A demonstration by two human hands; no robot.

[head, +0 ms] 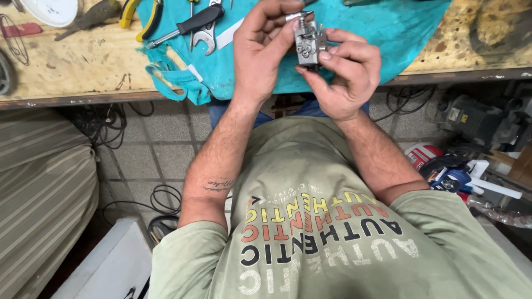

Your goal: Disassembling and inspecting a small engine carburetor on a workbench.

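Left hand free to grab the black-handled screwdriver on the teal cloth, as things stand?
Probably not right away. The left hand is pinching the small grey metal part together with the right hand. The black-handled screwdriver lies unobstructed on the teal cloth just beside it.

Hidden and cut-off parts around your hands

Your left hand (260,52) and right hand (346,75) cover most of the small grey metal part (309,44), so you cannot tell its underside or back. The top edge cuts off the white dish (52,10), the yellow-handled pliers (133,14), the wrench (206,33) and the far side of the teal cloth (382,27). The left edge clips a dark round thing (4,72) on the surface (72,61). Clutter at lower right is too jumbled to name.
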